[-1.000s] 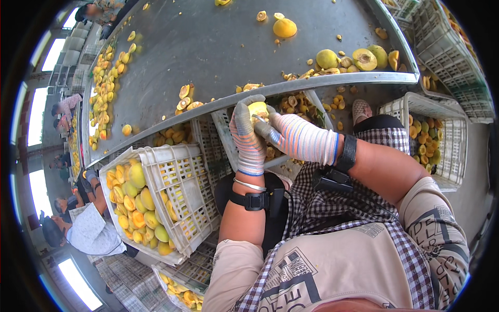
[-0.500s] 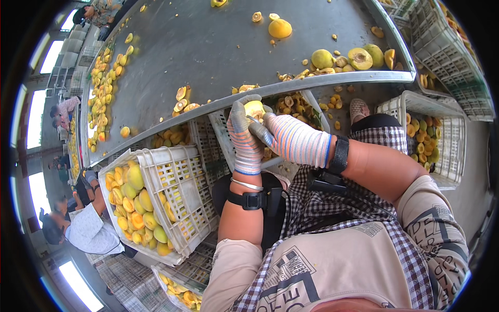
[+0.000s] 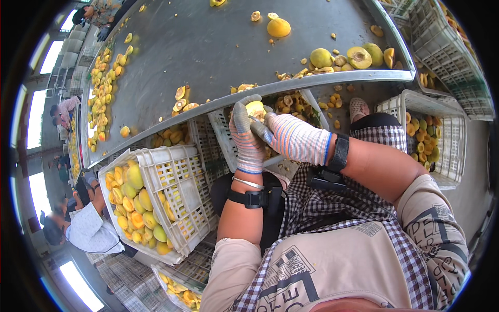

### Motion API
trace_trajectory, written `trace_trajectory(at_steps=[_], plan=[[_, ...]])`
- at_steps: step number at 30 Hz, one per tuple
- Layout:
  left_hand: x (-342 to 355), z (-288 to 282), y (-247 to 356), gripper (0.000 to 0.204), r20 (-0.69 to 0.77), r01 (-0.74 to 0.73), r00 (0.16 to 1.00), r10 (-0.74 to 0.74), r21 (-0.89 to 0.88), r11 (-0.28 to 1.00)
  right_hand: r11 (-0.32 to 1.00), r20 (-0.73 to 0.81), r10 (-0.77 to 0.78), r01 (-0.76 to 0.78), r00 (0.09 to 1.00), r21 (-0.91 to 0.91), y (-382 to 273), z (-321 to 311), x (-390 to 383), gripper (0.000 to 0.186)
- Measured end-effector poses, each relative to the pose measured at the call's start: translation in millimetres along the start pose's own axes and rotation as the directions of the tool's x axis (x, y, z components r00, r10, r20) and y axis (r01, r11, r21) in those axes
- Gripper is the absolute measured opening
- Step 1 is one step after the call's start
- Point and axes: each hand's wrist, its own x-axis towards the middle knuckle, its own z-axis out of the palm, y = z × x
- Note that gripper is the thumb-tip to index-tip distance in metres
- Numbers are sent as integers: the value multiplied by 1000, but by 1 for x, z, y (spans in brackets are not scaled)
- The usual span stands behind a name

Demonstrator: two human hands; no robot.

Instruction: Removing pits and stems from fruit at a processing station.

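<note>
My left hand (image 3: 243,125), in a striped work glove with grey fingers, is closed around a yellow peach half (image 3: 255,110), its cut face partly showing. My right hand (image 3: 283,132), gloved the same way, presses its closed fingers against the near right side of that fruit. A thin grey edge shows between the hands; whether it is a tool or a glove finger I cannot tell. Both hands meet just below the near rim of the metal table (image 3: 208,57), over a crate (image 3: 224,136) of fruit scraps.
A white crate (image 3: 179,195) of peach halves stands tilted at left, another crate (image 3: 453,151) at right. Stacked crates (image 3: 447,57) rise at far right. Whole peaches (image 3: 279,27), cut peaches (image 3: 359,57) and pits lie on the table. Co-workers (image 3: 96,229) sit at far left.
My hands stay at the peach half with only a very slight shift. At left, the co-worker's arm and body have moved a little.
</note>
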Motion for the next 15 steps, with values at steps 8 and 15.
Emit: trace_trajectory(at_steps=[8, 15], plan=[[4, -31, -11, 51, -170, 242, 962, -216, 156, 958, 929, 116, 164, -114, 980, -351, -18, -22, -11, 31], [-9, -20, 12, 47, -295, -29, 955, 38, 35, 999, 834, 199, 256, -112, 946, -541, 16, -22, -8, 27]])
